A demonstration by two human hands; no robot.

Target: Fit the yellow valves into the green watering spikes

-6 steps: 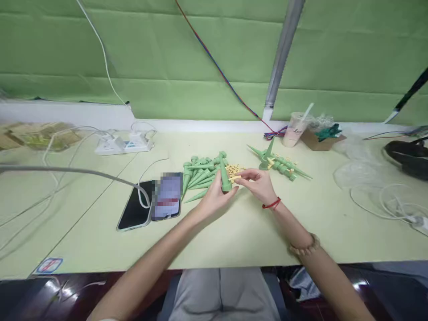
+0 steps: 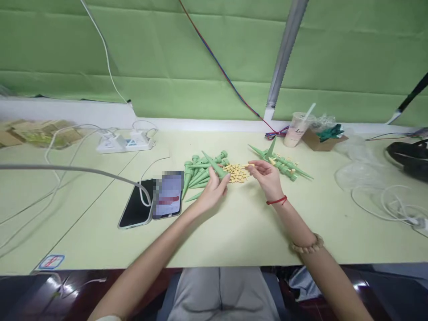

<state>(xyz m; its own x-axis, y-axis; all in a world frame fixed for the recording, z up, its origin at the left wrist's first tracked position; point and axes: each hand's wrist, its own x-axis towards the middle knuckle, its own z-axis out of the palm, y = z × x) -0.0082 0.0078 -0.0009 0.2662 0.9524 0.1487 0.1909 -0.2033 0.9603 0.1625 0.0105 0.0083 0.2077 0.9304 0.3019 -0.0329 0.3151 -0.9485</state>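
My left hand [image 2: 213,191] is closed around a green plastic watering spike [image 2: 213,164], its pointed tip aimed up and to the left. Between the fingertips of my right hand [image 2: 268,179] is a small yellow plastic peg [image 2: 248,166], apart from the spike. A heap of similar yellow pegs [image 2: 236,174] lies on the table between my hands. Behind and left of my left hand is a pile of green spikes [image 2: 197,171]. Beyond my right hand lie several more green spikes [image 2: 287,168], some with yellow pegs on or among them.
Two phones, one dark [image 2: 136,209] and one lit [image 2: 168,196], lie left of the pile. A power strip [image 2: 125,145] sits behind them. Toward the back right stand a drink cup [image 2: 294,131] and a cardboard box [image 2: 323,141]. White cables [image 2: 384,209] lie at the right.
My right hand has moved right, away from the held spike, with the yellow peg in its fingers. In my left hand the spike has turned so its point shows up-left.
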